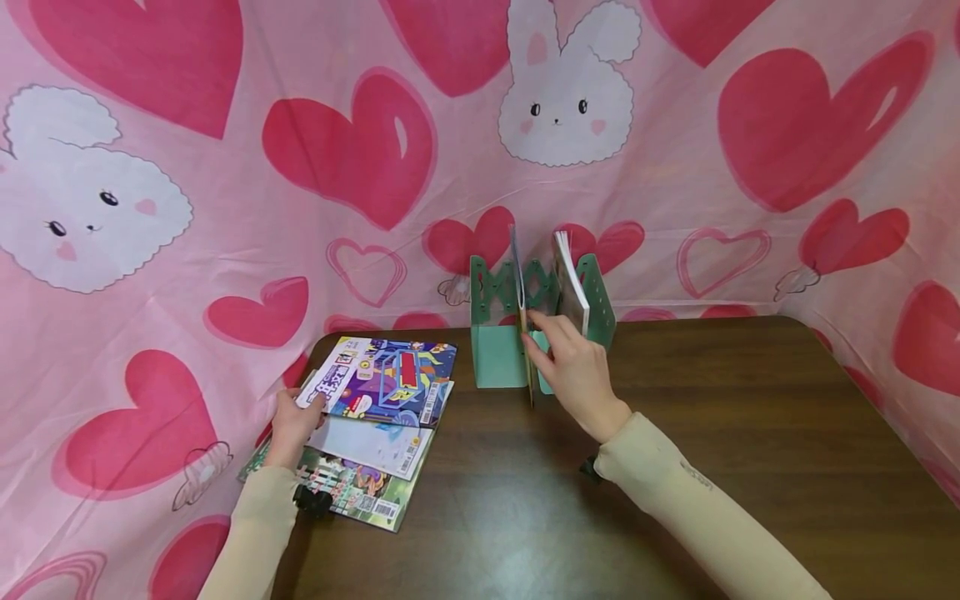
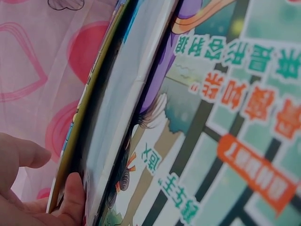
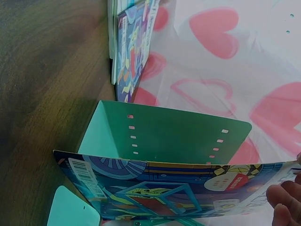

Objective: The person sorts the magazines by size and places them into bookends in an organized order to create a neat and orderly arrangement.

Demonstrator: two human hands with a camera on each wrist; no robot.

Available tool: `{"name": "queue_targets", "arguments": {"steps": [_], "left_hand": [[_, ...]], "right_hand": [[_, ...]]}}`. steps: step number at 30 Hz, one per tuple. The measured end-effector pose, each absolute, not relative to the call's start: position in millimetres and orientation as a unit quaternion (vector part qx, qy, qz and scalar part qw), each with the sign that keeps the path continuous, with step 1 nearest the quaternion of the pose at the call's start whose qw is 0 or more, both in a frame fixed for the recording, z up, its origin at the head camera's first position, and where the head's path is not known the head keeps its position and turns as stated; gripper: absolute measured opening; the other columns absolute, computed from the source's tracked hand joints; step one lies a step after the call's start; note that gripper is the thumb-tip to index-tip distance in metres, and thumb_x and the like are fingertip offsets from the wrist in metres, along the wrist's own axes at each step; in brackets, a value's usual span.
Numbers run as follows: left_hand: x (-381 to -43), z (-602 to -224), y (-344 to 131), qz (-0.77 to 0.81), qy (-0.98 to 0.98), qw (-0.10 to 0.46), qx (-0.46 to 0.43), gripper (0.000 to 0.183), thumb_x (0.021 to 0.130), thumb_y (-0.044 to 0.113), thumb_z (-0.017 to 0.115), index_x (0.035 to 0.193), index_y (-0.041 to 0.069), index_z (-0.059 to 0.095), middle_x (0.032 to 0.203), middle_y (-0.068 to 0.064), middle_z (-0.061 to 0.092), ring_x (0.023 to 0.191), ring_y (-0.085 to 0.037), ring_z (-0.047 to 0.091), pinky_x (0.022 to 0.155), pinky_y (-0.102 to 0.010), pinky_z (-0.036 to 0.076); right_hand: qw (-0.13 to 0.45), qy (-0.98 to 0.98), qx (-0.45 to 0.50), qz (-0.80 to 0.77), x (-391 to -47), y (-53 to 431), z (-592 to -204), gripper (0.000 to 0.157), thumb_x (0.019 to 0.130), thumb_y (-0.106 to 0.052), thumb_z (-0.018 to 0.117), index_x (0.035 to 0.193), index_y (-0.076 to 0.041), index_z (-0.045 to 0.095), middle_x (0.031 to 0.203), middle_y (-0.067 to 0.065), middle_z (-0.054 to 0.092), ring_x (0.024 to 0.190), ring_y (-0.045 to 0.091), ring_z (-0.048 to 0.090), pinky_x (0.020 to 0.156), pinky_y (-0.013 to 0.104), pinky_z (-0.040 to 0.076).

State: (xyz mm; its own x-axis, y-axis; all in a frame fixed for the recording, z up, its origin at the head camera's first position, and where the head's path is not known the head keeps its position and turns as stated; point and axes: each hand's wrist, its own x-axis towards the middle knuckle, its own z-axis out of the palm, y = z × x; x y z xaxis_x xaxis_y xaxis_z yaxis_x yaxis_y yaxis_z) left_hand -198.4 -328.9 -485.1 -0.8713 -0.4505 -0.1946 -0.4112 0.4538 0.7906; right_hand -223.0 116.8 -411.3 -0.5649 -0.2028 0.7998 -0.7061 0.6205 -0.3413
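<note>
My left hand [image 1: 294, 421] pinches the left edge of a blue and purple magazine [image 1: 408, 375] at the top of a fanned pile. In the left wrist view its thumb and fingers [image 2: 73, 200] are at that edge. Below lie a pale magazine [image 1: 367, 446] and a green one [image 1: 382, 496]. My right hand [image 1: 573, 371] holds the edge of an upright magazine [image 3: 155, 193] with a blue, patterned cover. That magazine stands inside a green expandable bookend [image 1: 501, 358], beside its left wall. In the right wrist view only some fingertips [image 3: 284, 200] show.
A thick white-paged book [image 1: 572, 283] leans against the bookend's right wall [image 1: 597, 304]. Both stand near the back edge of the brown wooden table [image 1: 675, 483]. A pink cloth with hearts and rabbits [image 1: 360, 158] hangs behind and along the left side.
</note>
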Motion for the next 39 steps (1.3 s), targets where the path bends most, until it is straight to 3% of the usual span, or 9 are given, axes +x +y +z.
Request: {"name": "queue_targets", "arguments": {"steps": [5,11,21,28,34,39], "left_hand": [[-196.7,-486.4,-328.8,-0.463,-0.850,0.020,0.252,0.063,0.106,0.024,0.053,0.147,-0.012,0.022,0.133,-0.036,0.044,0.080,-0.018,0.063,0.065,-0.020,0.049],[-197.3,-488.2,-329.8,-0.461,-0.852,0.026,0.246,0.064,0.105,0.023,0.053,0.148,-0.012,0.021,0.132,-0.037,0.045,0.076,-0.015,0.063,0.063,-0.020,0.049],[-198.3,-488.5,-329.3,-0.462,-0.848,0.028,0.258,0.063,0.106,0.021,0.053,0.148,-0.012,0.022,0.133,-0.036,0.043,0.079,-0.018,0.063,0.063,-0.020,0.049],[-201.1,-487.4,-329.5,-0.456,-0.850,0.026,0.260,0.063,0.104,0.021,0.054,0.148,-0.012,0.023,0.130,-0.035,0.046,0.074,-0.016,0.062,0.064,-0.024,0.048],[-200.9,-487.1,-329.4,-0.455,-0.854,0.037,0.252,0.064,0.103,0.018,0.055,0.148,-0.014,0.023,0.132,-0.038,0.045,0.073,-0.015,0.063,0.062,-0.022,0.048],[-200.3,-488.3,-330.8,-0.454,-0.854,0.032,0.253,0.063,0.104,0.019,0.054,0.148,-0.014,0.023,0.131,-0.037,0.046,0.073,-0.015,0.063,0.063,-0.023,0.048]], "right_hand": [[0.366,-0.822,0.284,0.332,-222.3,116.3,-413.1,0.042,0.087,-0.010,0.085,0.126,-0.003,0.070,0.106,0.013,0.072,0.063,0.019,0.061,0.052,0.030,0.055],[0.366,-0.821,0.290,0.330,-222.2,117.1,-413.8,0.044,0.086,-0.008,0.085,0.127,-0.004,0.070,0.105,0.012,0.072,0.069,0.020,0.068,0.055,0.032,0.058],[0.363,-0.825,0.284,0.328,-219.8,123.0,-415.1,0.042,0.088,-0.008,0.083,0.128,-0.002,0.069,0.104,0.012,0.071,0.064,0.018,0.060,0.051,0.029,0.054],[0.369,-0.819,0.281,0.338,-219.8,125.6,-414.2,0.043,0.088,-0.008,0.083,0.129,-0.001,0.068,0.103,0.014,0.071,0.067,0.024,0.065,0.055,0.033,0.058],[0.369,-0.822,0.273,0.338,-219.4,128.0,-413.3,0.044,0.089,-0.008,0.083,0.129,0.000,0.067,0.103,0.014,0.071,0.063,0.019,0.059,0.053,0.032,0.056],[0.365,-0.827,0.275,0.327,-221.9,128.1,-414.1,0.044,0.088,-0.009,0.084,0.128,0.001,0.068,0.102,0.015,0.073,0.066,0.021,0.064,0.053,0.033,0.057]]}}
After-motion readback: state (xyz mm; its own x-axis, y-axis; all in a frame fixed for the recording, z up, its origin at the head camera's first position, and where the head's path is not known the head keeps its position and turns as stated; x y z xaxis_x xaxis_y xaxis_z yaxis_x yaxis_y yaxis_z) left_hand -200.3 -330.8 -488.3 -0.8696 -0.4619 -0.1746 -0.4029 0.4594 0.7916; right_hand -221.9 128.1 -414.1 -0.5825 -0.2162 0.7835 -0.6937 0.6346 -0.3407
